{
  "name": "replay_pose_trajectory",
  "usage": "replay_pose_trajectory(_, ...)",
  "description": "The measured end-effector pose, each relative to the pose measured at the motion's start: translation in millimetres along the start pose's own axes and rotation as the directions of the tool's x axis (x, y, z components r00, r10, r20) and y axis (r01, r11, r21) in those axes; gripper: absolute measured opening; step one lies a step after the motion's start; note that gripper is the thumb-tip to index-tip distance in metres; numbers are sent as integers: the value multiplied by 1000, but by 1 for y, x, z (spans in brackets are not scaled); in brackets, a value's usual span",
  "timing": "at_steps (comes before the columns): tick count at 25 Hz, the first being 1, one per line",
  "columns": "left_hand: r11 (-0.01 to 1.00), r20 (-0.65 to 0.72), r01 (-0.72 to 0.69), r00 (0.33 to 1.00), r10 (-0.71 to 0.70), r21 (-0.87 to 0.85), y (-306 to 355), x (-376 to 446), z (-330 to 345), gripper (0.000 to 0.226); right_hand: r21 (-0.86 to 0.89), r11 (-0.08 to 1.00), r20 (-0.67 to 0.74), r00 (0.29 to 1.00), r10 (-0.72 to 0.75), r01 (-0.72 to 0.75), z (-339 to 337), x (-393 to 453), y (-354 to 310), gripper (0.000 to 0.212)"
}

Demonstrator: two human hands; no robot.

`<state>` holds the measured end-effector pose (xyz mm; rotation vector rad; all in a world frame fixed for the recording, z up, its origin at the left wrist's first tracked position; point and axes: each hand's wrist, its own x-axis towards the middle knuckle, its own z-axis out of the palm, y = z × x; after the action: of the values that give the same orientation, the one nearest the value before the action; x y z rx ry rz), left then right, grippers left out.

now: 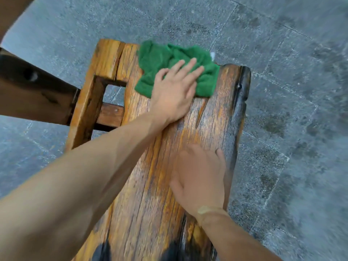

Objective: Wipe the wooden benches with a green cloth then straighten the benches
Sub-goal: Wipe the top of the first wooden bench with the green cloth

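A long wooden bench (150,166) runs away from me over grey paving; its plank top is cracked, glossy and dark along the right edge. A crumpled green cloth (158,55) lies at the bench's far end and partly overhangs it. My left hand (173,95) presses flat on the cloth's near side, fingers spread over it. My right hand (199,178) rests palm down on the bare plank, closer to me and near the right edge, with nothing in it.
A darker wooden piece (33,95) juts in from the left and meets the bench's leg frame (84,110). Grey stone floor tiles (291,110) surround the bench on the far and right sides.
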<state>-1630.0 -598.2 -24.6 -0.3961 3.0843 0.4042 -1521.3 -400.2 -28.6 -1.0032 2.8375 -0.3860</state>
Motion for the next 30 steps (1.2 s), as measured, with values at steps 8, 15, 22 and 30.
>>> replay_pose_trajectory(8, 885, 364, -395, 884, 294, 245, 18, 8, -25, 65, 282, 957, 19, 998, 68, -71, -33, 11, 35, 41)
replay_pose_trajectory(15, 946, 326, -286, 918, 225, 153, 68, -110, 10, 72, 276, 932, -34, 967, 252, -233, -45, 62, 61, 51)
replay_pose_trajectory(22, 971, 480, -209, 868, 129, 117, 94, -343, 17, 89, 12, 970, 335, 913, -233, 243, -14, -111, -18, 60)
replay_pose_trajectory(30, 987, 579, -146, 811, 82, 64, 103, -470, 16, 82, 80, 897, 383, 818, -429, 434, -1, -225, -60, 71)
